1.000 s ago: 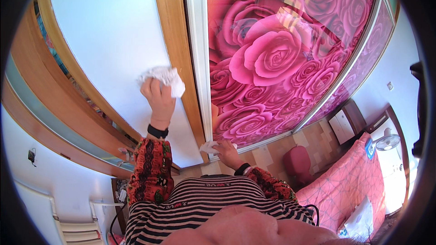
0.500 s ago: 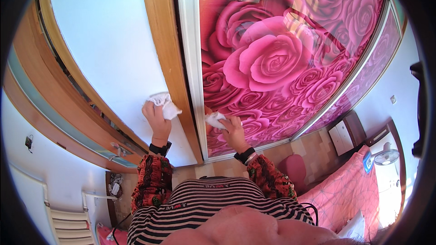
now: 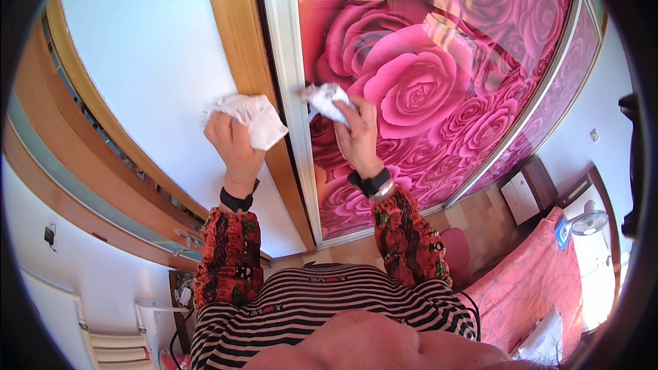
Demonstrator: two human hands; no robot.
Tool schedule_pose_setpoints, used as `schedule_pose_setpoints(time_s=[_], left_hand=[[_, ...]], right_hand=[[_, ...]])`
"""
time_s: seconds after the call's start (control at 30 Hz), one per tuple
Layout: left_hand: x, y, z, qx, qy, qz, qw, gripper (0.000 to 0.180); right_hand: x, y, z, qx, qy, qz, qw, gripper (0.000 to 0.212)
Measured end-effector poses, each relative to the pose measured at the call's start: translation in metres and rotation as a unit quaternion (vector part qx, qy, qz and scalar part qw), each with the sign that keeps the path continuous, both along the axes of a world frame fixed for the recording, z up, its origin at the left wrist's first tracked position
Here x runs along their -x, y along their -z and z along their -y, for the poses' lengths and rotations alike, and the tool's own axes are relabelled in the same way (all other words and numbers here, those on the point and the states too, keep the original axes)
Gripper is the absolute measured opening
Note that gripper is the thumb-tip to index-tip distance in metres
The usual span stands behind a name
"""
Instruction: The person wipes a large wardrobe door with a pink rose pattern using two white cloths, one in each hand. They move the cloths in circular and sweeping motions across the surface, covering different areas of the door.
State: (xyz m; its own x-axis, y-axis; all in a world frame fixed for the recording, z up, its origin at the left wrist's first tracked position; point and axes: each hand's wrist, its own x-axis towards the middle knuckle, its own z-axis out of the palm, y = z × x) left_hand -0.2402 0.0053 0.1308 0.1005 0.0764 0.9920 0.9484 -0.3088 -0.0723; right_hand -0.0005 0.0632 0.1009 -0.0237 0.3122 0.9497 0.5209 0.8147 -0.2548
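sleeves: red-black patterned | wrists: black bands (image 3: 239,201) | torso: black-white striped top (image 3: 322,308)

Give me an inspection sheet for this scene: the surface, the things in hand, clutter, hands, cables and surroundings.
Surface: glossy wardrobe door printed with pink roses, white frame, wooden panel beside it.
Job's things: crumpled white cloth against the wooden panel; second white cloth at the frame's edge.
Clutter: small items on a low stand at lower left, too small to tell.
Grippers: left hand grips the first cloth; right hand presses the second.
Cables: dark cord by the right elbow.
Surroundings: pink bedspread, standing fan, wooden cabinet, white radiator.
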Motion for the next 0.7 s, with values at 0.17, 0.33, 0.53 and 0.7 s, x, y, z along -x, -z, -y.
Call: schedule_pose_setpoints(time_s=[0.17,0.33,0.53,0.7], left_hand=[[0.003,0.023,-0.002,-0.013,-0.004,-0.015,1.000,0.037],[0.007,0.026,-0.005,-0.022,0.007,-0.026,0.999,0.038],[0.007,0.023,-0.012,-0.062,0.050,-0.025,0.996,0.038],[0.008,0.022,-0.015,-0.074,0.051,-0.036,0.995,0.040]], right_hand=[[0.035,-0.062,-0.028,-0.073,-0.004,-0.060,0.996,0.045],[0.057,-0.036,-0.034,-0.056,-0.002,-0.049,0.997,0.048],[0.050,0.083,-0.012,0.019,0.004,0.029,0.999,0.037],[0.036,0.147,0.006,0.088,-0.009,0.070,0.994,0.034]])
